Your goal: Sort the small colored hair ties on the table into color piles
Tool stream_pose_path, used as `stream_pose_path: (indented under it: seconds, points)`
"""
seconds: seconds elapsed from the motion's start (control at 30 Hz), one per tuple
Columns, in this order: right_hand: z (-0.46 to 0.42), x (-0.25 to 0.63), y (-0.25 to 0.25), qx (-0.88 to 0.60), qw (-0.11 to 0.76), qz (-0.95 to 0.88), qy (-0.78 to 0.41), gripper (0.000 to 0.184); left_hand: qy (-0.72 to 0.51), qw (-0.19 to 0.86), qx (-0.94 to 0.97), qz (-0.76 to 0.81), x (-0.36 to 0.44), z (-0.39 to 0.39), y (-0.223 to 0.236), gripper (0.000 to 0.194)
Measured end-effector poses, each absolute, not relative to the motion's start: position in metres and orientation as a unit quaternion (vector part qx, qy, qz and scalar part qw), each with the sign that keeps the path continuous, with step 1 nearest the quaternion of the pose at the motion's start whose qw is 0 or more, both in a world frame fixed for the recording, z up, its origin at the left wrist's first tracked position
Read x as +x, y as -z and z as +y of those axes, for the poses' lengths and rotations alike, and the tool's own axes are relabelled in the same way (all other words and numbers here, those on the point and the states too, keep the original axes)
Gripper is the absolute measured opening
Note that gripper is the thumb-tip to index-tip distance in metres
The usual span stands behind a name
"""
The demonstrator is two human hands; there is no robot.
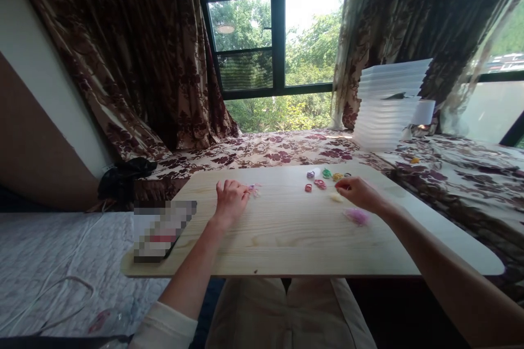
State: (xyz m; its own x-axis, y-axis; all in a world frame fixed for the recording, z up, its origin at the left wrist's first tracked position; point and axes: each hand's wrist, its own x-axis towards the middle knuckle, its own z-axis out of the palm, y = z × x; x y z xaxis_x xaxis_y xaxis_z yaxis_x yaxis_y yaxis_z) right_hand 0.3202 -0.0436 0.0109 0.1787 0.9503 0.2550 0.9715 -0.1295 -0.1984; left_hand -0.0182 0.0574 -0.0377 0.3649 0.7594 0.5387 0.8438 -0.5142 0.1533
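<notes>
On the pale wooden table, small coloured elastic bands lie in heaps: purple (310, 175), green (326, 173), yellow (337, 177), red (308, 188) and pinkish red (320, 184). A dark heap (347, 175) is partly behind my right hand (359, 194). That hand is closed in a pinch, with a small bit of red at its fingertips that looks like a band. Just below them is a pale yellow heap (337, 197). My left hand (231, 199) rests with fingers apart beside a loose mixed pink and white pile (254, 191), its index finger and thumb nearest it.
A pink-purple clump (357, 217) lies nearer me on the table (286, 251). At the table's left edge is a blurred-out flat object (166, 232). Behind stand a tall stack of white sheets (387, 109), a patterned window seat (270, 150) and curtains. White cables trail at left.
</notes>
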Motion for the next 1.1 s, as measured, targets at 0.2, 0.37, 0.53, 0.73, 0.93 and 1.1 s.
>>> stream_pose_path:
  seconds: [0.2,0.37,0.53,0.73,0.93,1.1]
  points:
    - [-0.031,0.238,0.003,-0.670,0.206,-0.712,-0.045,0.023,0.271,0.071,-0.823,-0.495,-0.025,0.055,0.044,0.018]
    - [-0.012,0.198,0.031,-0.653,0.256,-0.709,-0.070,0.024,0.276,0.062,-0.824,-0.491,-0.024,0.053,0.045,0.022]
    - [-0.011,0.193,0.047,-0.671,0.289,-0.682,-0.035,0.027,0.275,0.057,-0.834,-0.476,-0.019,0.052,0.045,0.032]
    - [-0.017,0.190,0.046,-0.667,0.257,-0.699,-0.018,0.026,0.229,0.055,-0.872,-0.429,-0.007,0.052,0.046,0.038]
    - [-0.018,0.188,0.044,-0.666,0.241,-0.706,-0.014,0.027,0.220,0.063,-0.876,-0.424,-0.005,0.054,0.048,0.031]
    - [-0.018,0.188,0.044,-0.667,0.236,-0.707,-0.011,0.027,0.279,0.041,-0.847,-0.451,-0.009,0.056,0.049,0.028]
